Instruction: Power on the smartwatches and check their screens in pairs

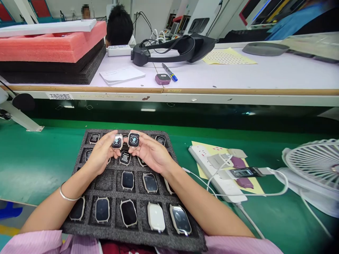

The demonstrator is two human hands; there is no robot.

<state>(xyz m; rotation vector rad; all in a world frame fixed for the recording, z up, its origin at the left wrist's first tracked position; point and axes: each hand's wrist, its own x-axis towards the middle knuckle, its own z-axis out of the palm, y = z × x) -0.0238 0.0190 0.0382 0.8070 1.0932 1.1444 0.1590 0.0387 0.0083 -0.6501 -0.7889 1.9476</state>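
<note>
My left hand [102, 151] is closed on a smartwatch [117, 141] without a strap, its screen lit. A second lit smartwatch [134, 140] sits in the fingers of my right hand [150, 151], side by side with the first. Both are held over the far part of a dark grey foam tray [106, 227]. Several more watch bodies lie in the tray's pockets, such as a lit one [125, 157] just below my hands and a dark one [102, 210] in the near row. One watch [156, 217] shows a white face. My forearms hide some pockets.
Right of the tray are a white power strip [212, 169] with cables and a white fan [315, 165]. On the raised shelf lie a foam stack [53, 46], a notepad [122, 75], a marker pen [169, 72] and a black headset [172, 51]. People sit beyond.
</note>
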